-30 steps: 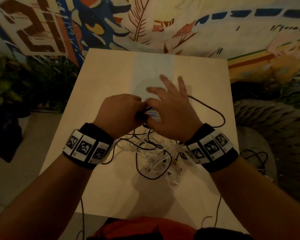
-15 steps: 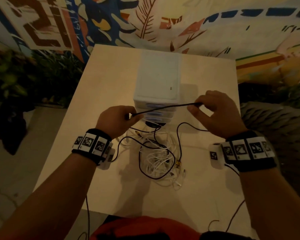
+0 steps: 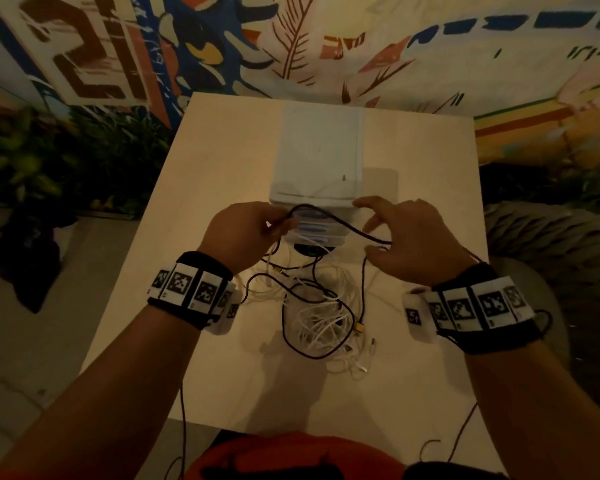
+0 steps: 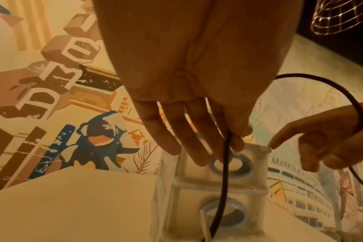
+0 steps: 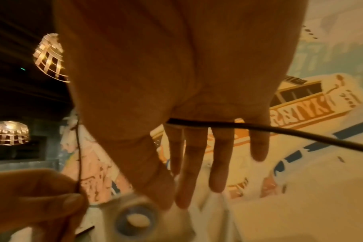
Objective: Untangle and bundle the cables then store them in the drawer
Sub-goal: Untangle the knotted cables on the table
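A black cable [image 3: 340, 225] sags in an arc between my hands, in front of the white drawer unit [image 3: 321, 157]. My left hand [image 3: 281, 221] pinches the black cable [image 4: 226, 147] between thumb and forefinger. My right hand [image 3: 378, 233] has its fingers spread and straight. The black cable [image 5: 280, 129] lies across the base of the right hand's fingers [image 5: 220, 157] and runs behind the thumb. A tangle of white and black cables [image 3: 319, 317] lies on the table [image 3: 222, 168] below my wrists. All drawers are closed, showing blue ring handles [image 4: 230, 165].
A dark round thing [image 3: 309, 249] sits at the foot of the drawers. Small connectors [image 3: 359, 327] lie at the tangle's right edge. Plants [image 3: 49, 161] stand left of the table, a woven seat [image 3: 551, 254] right of it, and a painted wall behind.
Half a second ago the black cable was stretched taut between hands held wide apart. My right hand has since moved toward the left and spread its fingers, and the cable has gone slack.
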`<state>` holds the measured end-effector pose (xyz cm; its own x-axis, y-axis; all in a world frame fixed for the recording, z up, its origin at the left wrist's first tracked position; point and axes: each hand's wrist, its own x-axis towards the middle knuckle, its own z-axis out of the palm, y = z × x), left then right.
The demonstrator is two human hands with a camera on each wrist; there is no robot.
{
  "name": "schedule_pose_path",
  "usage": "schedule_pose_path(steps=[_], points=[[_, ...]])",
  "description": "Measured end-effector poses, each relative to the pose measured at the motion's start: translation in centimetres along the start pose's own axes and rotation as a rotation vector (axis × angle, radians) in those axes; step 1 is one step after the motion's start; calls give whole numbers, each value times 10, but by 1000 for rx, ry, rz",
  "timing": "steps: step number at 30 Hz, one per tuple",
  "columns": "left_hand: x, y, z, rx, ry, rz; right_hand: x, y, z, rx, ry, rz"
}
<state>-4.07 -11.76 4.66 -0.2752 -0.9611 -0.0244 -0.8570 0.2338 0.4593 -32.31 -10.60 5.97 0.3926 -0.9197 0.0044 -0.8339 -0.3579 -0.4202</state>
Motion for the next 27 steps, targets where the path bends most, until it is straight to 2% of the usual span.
schedule_pose_path(steps=[3,7,11,15,22,25,27], points=[[0,7,0,7,58,81,1,-29,-12,64,2,-105],[-4,16,4,-36,85,162,10,-61,-5,119,-19,-85],[-8,8,13,-135,37,97,19,-63,3,108,106,-100],[-16,-15,36,-35,-92,47,21,-50,-17,123,214,-95],[-27,-45,55,16,-16,-100,17,-13,-37,114,319,18],[-29,-51,52,73,50,-156,11,12,-28,133,267,124],[-31,-55,49,110,71,-123,5,27,-19,94,113,199]])
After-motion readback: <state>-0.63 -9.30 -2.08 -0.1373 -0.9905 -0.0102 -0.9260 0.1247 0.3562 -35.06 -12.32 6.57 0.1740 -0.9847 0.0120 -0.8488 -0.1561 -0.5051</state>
